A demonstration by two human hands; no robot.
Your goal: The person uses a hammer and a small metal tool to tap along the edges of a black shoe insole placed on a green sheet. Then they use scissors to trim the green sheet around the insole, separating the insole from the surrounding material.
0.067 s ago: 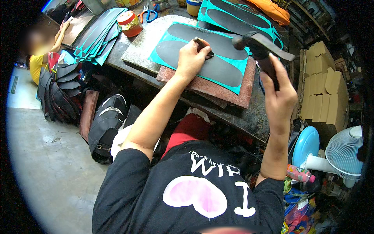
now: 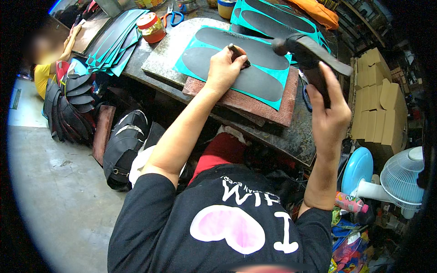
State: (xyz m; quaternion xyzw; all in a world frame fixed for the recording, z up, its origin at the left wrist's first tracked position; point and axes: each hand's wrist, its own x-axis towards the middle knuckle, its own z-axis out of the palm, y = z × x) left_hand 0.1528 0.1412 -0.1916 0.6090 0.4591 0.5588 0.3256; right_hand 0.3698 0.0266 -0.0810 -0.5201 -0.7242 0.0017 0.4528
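Note:
My left hand [image 2: 222,75] is closed around a short dark punch [image 2: 233,49], its wrist bent over the work. The lower end of the punch meets a teal sheet [image 2: 285,86] bearing long black sole shapes [image 2: 195,60]. Beneath that sheet lies a reddish-brown block [image 2: 193,86]. Up to the right, my right hand [image 2: 331,111] grips a hammer [image 2: 314,49] by its handle, index finger stretched along it. The hammer head hangs in the air, apart from the punch.
Behind are more teal sheets [image 2: 268,16], and a stack of them [image 2: 116,41] lies left. A red jar [image 2: 151,29] and blue-handled scissors [image 2: 174,18] stand nearby. Cardboard boxes [image 2: 375,100] and a fan [image 2: 403,175] are on the right. Another person [image 2: 41,82] sits far left.
My right hand and the hammer have shifted slightly to the right, away from the punch. My left hand and the sheet look almost unmoved.

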